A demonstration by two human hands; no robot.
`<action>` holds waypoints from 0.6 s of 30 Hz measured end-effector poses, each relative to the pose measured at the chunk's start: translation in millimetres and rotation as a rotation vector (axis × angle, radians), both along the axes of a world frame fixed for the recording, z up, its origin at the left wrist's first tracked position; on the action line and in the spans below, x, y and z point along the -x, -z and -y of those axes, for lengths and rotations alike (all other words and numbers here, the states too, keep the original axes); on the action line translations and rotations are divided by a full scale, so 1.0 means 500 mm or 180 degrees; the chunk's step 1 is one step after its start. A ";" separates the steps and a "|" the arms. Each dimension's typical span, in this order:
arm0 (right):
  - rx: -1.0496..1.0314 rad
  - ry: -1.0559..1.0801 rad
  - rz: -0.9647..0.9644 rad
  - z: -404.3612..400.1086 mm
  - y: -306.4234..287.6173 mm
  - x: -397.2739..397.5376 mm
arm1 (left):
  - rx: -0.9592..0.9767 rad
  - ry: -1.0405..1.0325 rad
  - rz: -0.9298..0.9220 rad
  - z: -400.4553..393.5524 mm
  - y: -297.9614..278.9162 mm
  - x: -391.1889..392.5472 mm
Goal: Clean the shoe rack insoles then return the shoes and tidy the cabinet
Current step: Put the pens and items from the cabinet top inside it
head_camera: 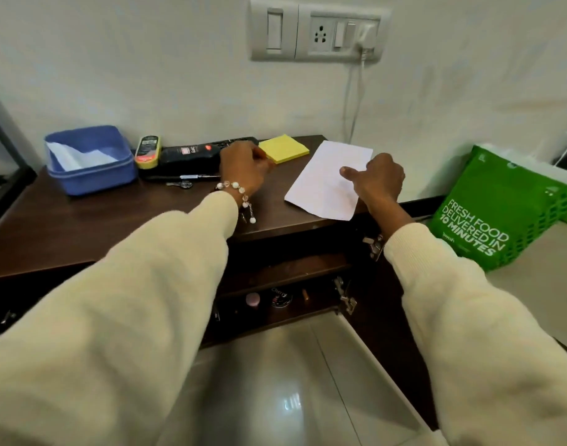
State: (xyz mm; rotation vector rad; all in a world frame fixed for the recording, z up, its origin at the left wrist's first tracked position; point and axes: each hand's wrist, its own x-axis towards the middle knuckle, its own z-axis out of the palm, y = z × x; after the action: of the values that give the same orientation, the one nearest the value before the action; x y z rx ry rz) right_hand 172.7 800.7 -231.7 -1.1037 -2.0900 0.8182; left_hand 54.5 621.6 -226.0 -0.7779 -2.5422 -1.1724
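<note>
Left hand (243, 169): fingers curled down at the near corner of the yellow sticky-note pad (283, 148); can't tell whether it's pinching the pad or just touching it. Right hand (377, 180): fingers curled under, thumb stuck out left, resting on the white paper sheet (329, 178); grasp on the sheet not clear either. Beaded bracelet (240, 194) on left wrist, cream knit sleeves on both arms.

Cabinet top (98, 226): dark wood-grain laminate, flat, square front edge. Paper sheet lies skewed, its near corner overhanging the front edge. Sticky pad sits at the back near the wall, just left of the sheet. Black pouch (187, 157) is touching the left hand's far side; yellow-rimmed oval tin (148, 151) is just beside it; blue square plastic tub (89, 159) with white paper inside is at the left end. A pen (185, 177) and a key (179, 185) lie in front of the pouch. Bare top remains in the near-left area.

Cabinet doors are open, metal hinges (345, 296) exposed on the right side. Inner shelf (275, 272) is dark, with small round tins (280, 299) on the lower level. No shoes or insoles in view. Glossy tile floor (275, 381) below.

Right of the cabinet: green woven-plastic bag (498, 214), white print. Wall behind carries a switch plate (317, 29) with a white cable hanging down.
</note>
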 end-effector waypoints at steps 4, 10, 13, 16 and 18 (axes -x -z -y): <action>0.0095 0.0068 0.0710 -0.050 -0.005 0.051 | 0.1238 0.0468 -0.0128 -0.077 0.009 0.075; 0.0574 -0.0063 0.0572 -0.084 0.017 0.089 | 0.2430 0.0687 -0.0301 -0.140 0.038 0.123; 0.0648 0.0144 0.0226 -0.097 0.017 0.088 | 0.2314 0.0788 -0.0501 -0.131 0.045 0.123; 0.0527 0.0425 -0.0160 -0.104 0.016 0.075 | 0.2091 0.0918 -0.0692 -0.111 0.046 0.110; 0.0546 0.0567 -0.0405 -0.107 0.015 0.067 | 0.1824 0.0955 -0.0758 -0.098 0.042 0.100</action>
State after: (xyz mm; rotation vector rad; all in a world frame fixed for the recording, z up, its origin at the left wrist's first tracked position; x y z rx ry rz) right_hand 139.3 854.5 -239.3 -1.2731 -1.8146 0.9670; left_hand 4.7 670.6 -246.8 -1.3705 -2.6267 -0.3573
